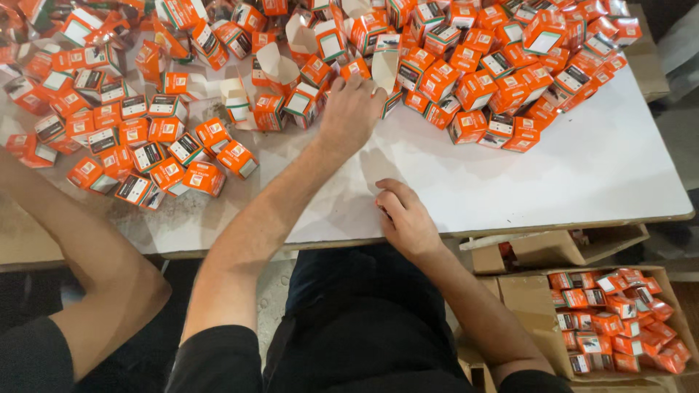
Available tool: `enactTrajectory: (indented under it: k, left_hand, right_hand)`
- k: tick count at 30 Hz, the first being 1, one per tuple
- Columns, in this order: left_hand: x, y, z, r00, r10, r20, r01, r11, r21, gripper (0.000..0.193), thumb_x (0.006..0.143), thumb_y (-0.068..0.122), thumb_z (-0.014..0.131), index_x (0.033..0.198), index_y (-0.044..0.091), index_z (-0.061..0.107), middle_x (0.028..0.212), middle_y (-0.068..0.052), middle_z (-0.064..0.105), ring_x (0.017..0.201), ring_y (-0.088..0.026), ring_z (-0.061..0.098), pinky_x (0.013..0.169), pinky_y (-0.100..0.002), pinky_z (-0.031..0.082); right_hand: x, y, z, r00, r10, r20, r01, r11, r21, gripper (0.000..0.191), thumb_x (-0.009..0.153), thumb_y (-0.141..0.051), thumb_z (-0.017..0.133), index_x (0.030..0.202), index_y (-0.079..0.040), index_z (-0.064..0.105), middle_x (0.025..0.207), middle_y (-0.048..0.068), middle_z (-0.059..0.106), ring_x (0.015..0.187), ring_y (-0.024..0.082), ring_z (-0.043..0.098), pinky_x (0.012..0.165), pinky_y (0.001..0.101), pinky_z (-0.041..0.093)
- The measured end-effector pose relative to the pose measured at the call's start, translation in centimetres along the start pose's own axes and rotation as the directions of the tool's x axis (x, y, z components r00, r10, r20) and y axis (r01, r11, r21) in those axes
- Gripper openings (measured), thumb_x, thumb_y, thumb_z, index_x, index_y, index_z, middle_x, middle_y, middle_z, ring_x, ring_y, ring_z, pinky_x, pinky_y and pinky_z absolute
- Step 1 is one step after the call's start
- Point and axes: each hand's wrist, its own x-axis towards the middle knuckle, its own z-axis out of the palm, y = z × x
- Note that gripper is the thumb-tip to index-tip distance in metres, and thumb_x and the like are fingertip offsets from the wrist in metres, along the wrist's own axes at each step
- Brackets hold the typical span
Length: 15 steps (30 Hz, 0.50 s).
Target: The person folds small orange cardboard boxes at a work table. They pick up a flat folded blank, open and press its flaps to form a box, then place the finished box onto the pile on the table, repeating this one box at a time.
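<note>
Fingers of my left hand [352, 110] spread onto an opened orange-and-white carton [384, 73] at the heap's near edge, its flap pointing away from me. My right hand [405, 218] rests loosely curled, empty, on the desk [582, 167].

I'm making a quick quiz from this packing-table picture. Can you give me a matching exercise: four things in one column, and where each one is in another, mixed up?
Things:
1. left hand
2. right hand
3. cardboard box
4. another person's arm

Places:
A. on the floor at lower right, full of small orange boxes
B. resting near the front edge of the white table
C. along the left side of the picture
D. reaching into the heap of orange boxes on the table

Pairs: 1-D, 2-B, 3-A, 4-C
</note>
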Motion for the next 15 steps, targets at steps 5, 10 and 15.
enactTrajectory:
  k: [5,10,15]
  left_hand:
    - [2.8,2.2,0.6,0.977,-0.213,-0.029,0.206,0.967,-0.147,0.058,0.078,0.045,0.085,0.115,0.004,0.064,0.093,-0.013,0.07,0.112,-0.037,0.055,0.091,-0.056,0.039]
    - [1.8,2.8,-2.3,0.991,-0.112,-0.075,0.082,0.943,-0.324,0.07,0.072,0.036,0.085,0.129,0.008,0.056,0.101,-0.008,0.07,0.109,-0.032,0.055,0.093,-0.055,0.039]
    - [-2.7,2.4,-8.3,0.893,0.442,-0.088,-0.441,0.817,-0.371,0.065,0.07,0.027,0.077,0.128,0.01,0.052,0.112,-0.009,0.066,0.11,-0.032,0.062,0.094,-0.047,0.047]
  right_hand:
    - [-1.2,1.1,-0.8,0.971,0.237,-0.028,-0.213,0.912,0.351,0.023,0.101,0.001,0.055,0.119,-0.003,0.069,0.104,0.01,0.068,0.073,0.017,0.062,0.065,0.0286,0.052]
    - [-1.2,1.8,-0.9,0.833,0.55,0.06,-0.46,0.627,0.629,0.023,0.111,-0.011,0.05,0.124,-0.005,0.069,0.068,0.002,0.055,0.057,0.005,0.045,0.052,0.0218,0.037]
    - [0.9,2.8,-1.8,0.799,0.598,-0.066,-0.425,0.639,0.641,0.027,0.104,-0.017,0.056,0.127,-0.004,0.063,0.082,-0.001,0.065,0.062,0.003,0.048,0.055,0.0214,0.04]
